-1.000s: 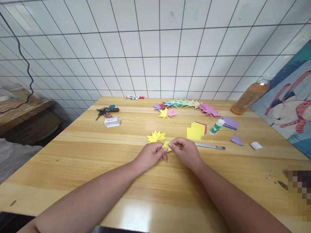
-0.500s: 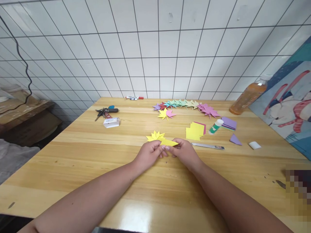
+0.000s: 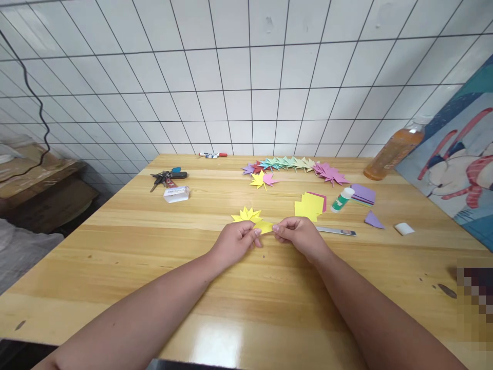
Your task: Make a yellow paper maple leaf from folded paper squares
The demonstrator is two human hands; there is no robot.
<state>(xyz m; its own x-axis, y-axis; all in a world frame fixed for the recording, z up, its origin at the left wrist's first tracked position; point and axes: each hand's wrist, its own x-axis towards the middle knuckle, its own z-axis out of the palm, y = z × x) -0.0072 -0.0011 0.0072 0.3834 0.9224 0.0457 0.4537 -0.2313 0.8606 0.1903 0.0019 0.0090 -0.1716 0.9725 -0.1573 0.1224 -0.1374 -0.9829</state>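
A small folded piece of yellow paper is held just above the table, between my two hands. My left hand pinches its left end, and my right hand pinches its right end. Part of the paper is hidden behind the fingers. Right behind my left hand lies a yellow folded-paper star, its lower edge covered. A steel ruler extends to the right from behind my right hand. Beyond that hand are loose yellow paper squares, with a dark pink sheet partly under them.
A glue stick lies near a stack of purple paper and a purple folded piece. Several coloured paper stars line the back. Keys, a small white box, a marker and a drink bottle stand around.
My right hand has shifted a little to the right, away from my left. The yellow paper, earlier a pointed shape spanning both hands, now shows as a shorter strip between the fingertips.
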